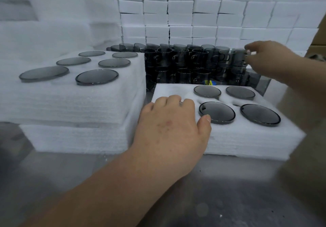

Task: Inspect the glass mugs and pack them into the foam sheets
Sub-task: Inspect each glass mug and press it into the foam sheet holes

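The near foam sheet [247,138] lay at 4 o'clock on the counter [229,191]; four packed mugs [217,112] sat base-up in its pockets, two at the sheet's 12 o'clock edge and two at its 6 o'clock edge. The left hand [169,120] lay palm down over the pocket at the sheet's 8 o'clock corner; its fingers were bent over a sliver of dark glass and its thumb touched the adjacent packed mug; whether it clasped or merely pressed the hidden glass could not be determined. The right hand [268,59] reached to 1 o'clock and appeared to pinch the rim of a stock mug [237,55] at the right end of the loose mug stock [185,59], which stood crowded behind the sheet. At 9 o'clock a taller foam stack [70,103] carried six seated mugs [97,76]; white foam blocks [180,7] formed the back wall.

Hazards, by judgement: a rim pinch offers little hold, so the stock mug could slip; lifting from a crowded stock could strike neighbouring glass and chip it; pressing a tilted mug could tear its pocket; working both hands at once could cut inspection short.
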`<action>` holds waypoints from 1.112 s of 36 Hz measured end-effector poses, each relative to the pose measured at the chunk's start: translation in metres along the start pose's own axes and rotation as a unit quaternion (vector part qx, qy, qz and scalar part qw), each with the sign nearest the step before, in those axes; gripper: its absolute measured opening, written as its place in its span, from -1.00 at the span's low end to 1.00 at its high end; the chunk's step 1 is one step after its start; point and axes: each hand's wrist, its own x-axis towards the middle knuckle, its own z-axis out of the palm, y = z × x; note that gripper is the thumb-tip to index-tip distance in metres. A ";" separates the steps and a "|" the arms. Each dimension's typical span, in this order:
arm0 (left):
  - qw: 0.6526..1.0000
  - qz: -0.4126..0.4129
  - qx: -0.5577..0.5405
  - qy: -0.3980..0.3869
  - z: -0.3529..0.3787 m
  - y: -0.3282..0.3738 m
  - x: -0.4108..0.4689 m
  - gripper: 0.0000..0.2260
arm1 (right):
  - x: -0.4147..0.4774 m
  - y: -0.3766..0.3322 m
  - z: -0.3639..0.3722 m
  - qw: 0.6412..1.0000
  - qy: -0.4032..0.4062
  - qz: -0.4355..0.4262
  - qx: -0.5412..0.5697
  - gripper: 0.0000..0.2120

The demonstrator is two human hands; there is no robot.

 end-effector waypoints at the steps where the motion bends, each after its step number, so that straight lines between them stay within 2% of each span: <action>1: 1.000 -0.001 -0.001 -0.001 0.000 0.000 0.000 -0.46 | 0.007 0.009 0.006 0.999 -0.019 0.012 -0.041 -0.62; 3: 1.000 -0.007 -0.012 -0.006 0.000 0.000 0.000 -0.52 | 0.016 0.024 0.018 0.992 -0.076 0.043 -0.092 -0.49; 5: 1.000 -0.006 -0.017 -0.011 0.000 0.000 0.000 -0.55 | 0.020 0.036 0.028 0.985 -0.120 0.065 -0.104 -0.45; 9: 1.000 -0.005 -0.018 -0.005 0.001 0.001 0.000 -0.54 | 0.019 0.048 0.041 0.976 -0.148 0.057 -0.149 -0.67; 12: 1.000 -0.004 -0.015 0.002 0.002 0.000 -0.001 -0.52 | 0.022 0.050 0.046 0.973 -0.132 0.058 -0.183 -0.80; 15: 1.000 -0.003 -0.005 0.009 0.002 -0.001 -0.002 -0.44 | 0.022 0.051 0.046 0.969 -0.092 0.100 -0.207 -0.78; 19: 1.000 -0.004 -0.004 0.003 0.001 0.000 -0.001 -0.40 | 0.020 0.052 0.046 0.966 -0.090 0.114 -0.214 -0.82; 23: 1.000 -0.012 -0.022 -0.019 -0.001 0.001 -0.001 -0.52 | 0.016 0.053 0.042 0.971 -0.062 0.136 -0.189 -0.79; 26: 0.999 -0.014 -0.023 -0.030 -0.003 0.001 0.000 -0.51 | 0.017 0.054 0.035 0.984 0.034 0.120 -0.127 -0.75; 28: 0.999 -0.016 -0.025 -0.036 -0.003 0.001 0.000 -0.49 | 0.017 0.051 0.027 0.987 0.119 0.098 -0.040 -0.77; 31: 0.998 -0.019 -0.030 -0.044 -0.005 0.000 0.000 -0.50 | 0.017 0.032 0.013 0.963 0.238 0.090 0.093 -0.83; 33: 0.998 -0.021 -0.032 -0.044 -0.005 0.001 -0.001 -0.49 | 0.011 0.010 0.002 0.928 0.298 0.113 0.193 -0.87; 35: 0.998 -0.032 -0.041 -0.034 -0.005 0.002 0.000 -0.46 | -0.003 -0.009 -0.008 0.899 0.301 0.102 0.302 -0.81; 37: 0.996 -0.049 -0.078 -0.010 -0.008 0.003 -0.001 -0.42 | -0.028 -0.028 -0.013 0.897 0.266 0.042 0.351 -0.73; 40: 0.983 -0.055 -0.163 0.065 -0.014 0.006 -0.002 -0.41 | -0.068 -0.053 -0.013 0.891 0.217 -0.021 0.398 -0.84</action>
